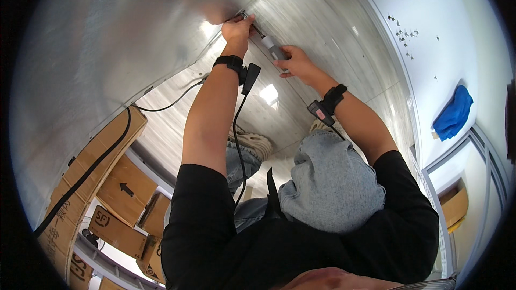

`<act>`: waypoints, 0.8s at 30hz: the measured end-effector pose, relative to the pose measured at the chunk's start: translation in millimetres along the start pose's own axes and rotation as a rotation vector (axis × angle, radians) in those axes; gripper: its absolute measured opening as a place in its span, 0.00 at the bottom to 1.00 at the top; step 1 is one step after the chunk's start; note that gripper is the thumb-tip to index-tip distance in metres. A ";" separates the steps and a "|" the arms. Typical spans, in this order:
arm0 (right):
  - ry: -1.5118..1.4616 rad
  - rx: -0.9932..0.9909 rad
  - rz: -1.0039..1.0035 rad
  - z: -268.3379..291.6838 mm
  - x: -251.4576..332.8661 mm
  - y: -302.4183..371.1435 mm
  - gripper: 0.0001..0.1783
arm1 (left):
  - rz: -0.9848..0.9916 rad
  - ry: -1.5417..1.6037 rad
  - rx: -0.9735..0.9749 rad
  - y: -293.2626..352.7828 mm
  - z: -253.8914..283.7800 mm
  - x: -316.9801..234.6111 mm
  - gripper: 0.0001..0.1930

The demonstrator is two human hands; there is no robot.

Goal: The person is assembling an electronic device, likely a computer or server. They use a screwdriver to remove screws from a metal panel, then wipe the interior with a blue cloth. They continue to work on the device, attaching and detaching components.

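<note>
A screwdriver (273, 48) with a grey handle and a thin metal shaft slants from my right hand up toward the lower edge of a large shiny metal panel (134, 27). The fingers of my right hand (297, 64) are closed around the end of its handle. My left hand (237, 30) is at the panel's edge, beside the far end of the shaft, with thumb and fingers pinched together. Whatever those fingers hold is too small and hidden to make out. The screwdriver's tip is also hidden there.
Several screws (407, 33) lie scattered on the white surface (430, 0) at the right, with a blue cloth (453, 114) nearer me. Cardboard boxes (124, 190) stand at the lower left. A black cable (86, 173) crosses in front of them. The floor (317, 16) is pale and glossy.
</note>
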State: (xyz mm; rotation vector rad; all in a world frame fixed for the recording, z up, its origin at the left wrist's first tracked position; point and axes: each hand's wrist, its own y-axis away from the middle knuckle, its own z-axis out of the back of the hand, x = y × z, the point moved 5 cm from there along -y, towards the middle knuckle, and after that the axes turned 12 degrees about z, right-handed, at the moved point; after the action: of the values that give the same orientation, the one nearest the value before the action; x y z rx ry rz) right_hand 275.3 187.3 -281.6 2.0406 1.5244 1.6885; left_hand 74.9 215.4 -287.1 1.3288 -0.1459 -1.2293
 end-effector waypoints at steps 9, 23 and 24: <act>-0.205 -0.021 -0.169 -1.8 11.3 6.2 0.21 | 0.077 0.002 -0.027 -2.2 -2.3 0.5 0.07; -0.023 0.000 0.033 0.0 -2.0 -1.8 0.27 | 0.031 0.045 0.063 -1.4 2.8 0.7 0.10; -0.008 -0.004 0.042 0.4 -2.1 -1.6 0.27 | 0.034 0.052 0.075 -1.6 3.2 1.3 0.10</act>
State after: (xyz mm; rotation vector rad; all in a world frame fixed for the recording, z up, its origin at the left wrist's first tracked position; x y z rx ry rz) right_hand 274.9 186.8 -284.2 2.0894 1.4852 1.6940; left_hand 72.3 212.8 -288.0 1.4161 -0.1788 -1.1695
